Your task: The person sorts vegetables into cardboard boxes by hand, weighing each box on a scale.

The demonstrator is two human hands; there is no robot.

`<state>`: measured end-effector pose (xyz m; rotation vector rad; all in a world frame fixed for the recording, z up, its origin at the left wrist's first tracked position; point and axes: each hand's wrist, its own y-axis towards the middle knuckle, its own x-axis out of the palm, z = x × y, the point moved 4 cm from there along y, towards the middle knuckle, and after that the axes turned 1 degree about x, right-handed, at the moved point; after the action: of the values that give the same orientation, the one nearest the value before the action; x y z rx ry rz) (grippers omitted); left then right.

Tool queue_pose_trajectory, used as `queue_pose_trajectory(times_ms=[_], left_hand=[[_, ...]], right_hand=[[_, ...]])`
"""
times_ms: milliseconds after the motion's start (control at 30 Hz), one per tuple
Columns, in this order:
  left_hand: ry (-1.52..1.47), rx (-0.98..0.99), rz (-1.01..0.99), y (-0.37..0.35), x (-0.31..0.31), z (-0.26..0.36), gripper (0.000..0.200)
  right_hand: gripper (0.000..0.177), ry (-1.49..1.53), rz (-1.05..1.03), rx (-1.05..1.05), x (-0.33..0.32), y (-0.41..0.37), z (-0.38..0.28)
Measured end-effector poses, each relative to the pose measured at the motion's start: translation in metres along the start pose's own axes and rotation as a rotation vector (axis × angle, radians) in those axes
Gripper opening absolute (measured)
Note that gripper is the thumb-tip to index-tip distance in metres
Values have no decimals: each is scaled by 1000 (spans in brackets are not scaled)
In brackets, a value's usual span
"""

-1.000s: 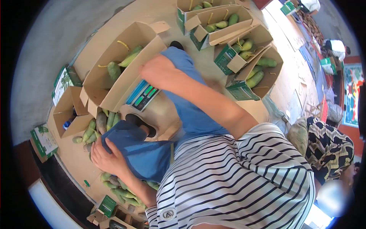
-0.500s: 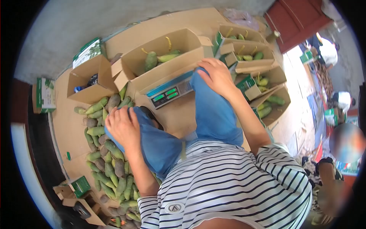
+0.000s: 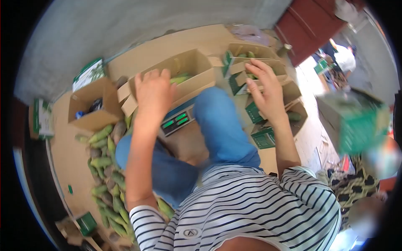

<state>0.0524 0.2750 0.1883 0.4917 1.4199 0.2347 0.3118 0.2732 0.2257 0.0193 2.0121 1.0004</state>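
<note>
My left hand (image 3: 154,93), its fingers apart and empty, is raised over the near left part of the long open carton (image 3: 197,81). Green radishes (image 3: 180,79) show inside that carton, partly hidden by the hand. Under the carton's near side is a scale (image 3: 178,120) with lit green displays. My right hand (image 3: 266,90) hovers with thumb and fingers spread, holding nothing, in front of the smaller cartons of radishes (image 3: 294,116) on the right.
A pile of radishes (image 3: 102,161) lies left of my legs. An open box (image 3: 94,109) with dark and blue items stands at the left. On the right, a person (image 3: 351,188) is beside a blurred green carton (image 3: 356,121). More people are farther back.
Both hands have left my knees: the left rose to the long carton, the right moved toward the right-hand cartons. A blurred green carton has appeared near the other person.
</note>
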Motion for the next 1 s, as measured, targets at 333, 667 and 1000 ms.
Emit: queue_pose_trajectory(times_ms=[333, 667, 1000], left_hand=[[3, 37, -700, -14, 117, -31, 39], [-33, -7, -690, 2, 125, -16, 37], [29, 34, -659, 30, 159, -17, 34]], right_hand=[[42, -1029, 383, 278, -172, -42, 111], [53, -357, -143, 802, -10, -76, 282], [38, 251, 427, 564, -12, 101, 232]])
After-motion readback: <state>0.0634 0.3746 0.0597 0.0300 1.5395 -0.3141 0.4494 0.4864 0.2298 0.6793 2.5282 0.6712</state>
